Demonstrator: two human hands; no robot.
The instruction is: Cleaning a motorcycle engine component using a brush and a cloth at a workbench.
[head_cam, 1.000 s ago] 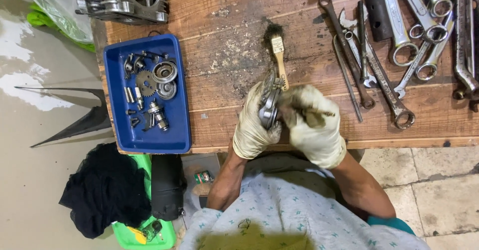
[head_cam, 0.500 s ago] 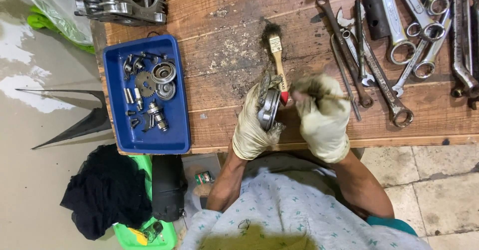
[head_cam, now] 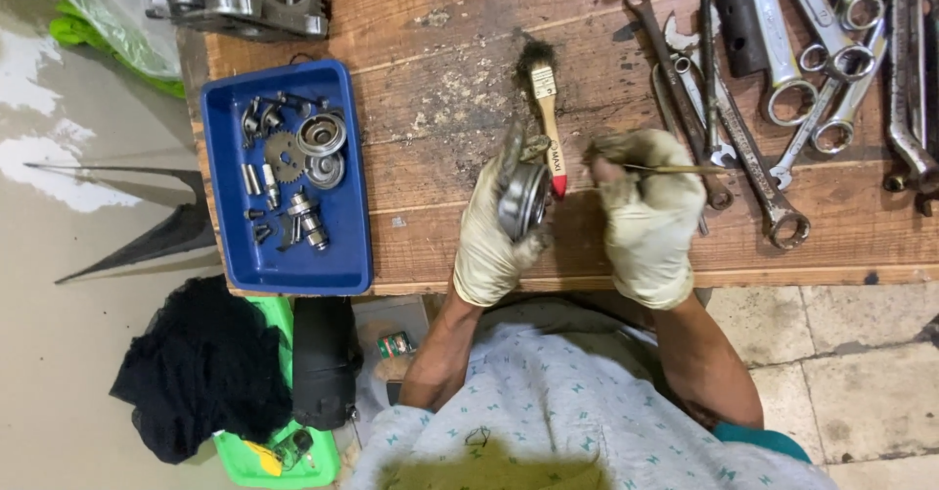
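Gloved left hand clamped on round metal part mid-frame, right hand fisted round thin tool; greasy grip, likely slip onto wooden bench.

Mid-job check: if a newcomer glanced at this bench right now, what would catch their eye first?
Probably the gloved left hand holding a round metal part at centre, beside the right hand gripping a thin tool. Next, the blue tray of small parts at left and wrenches at right.
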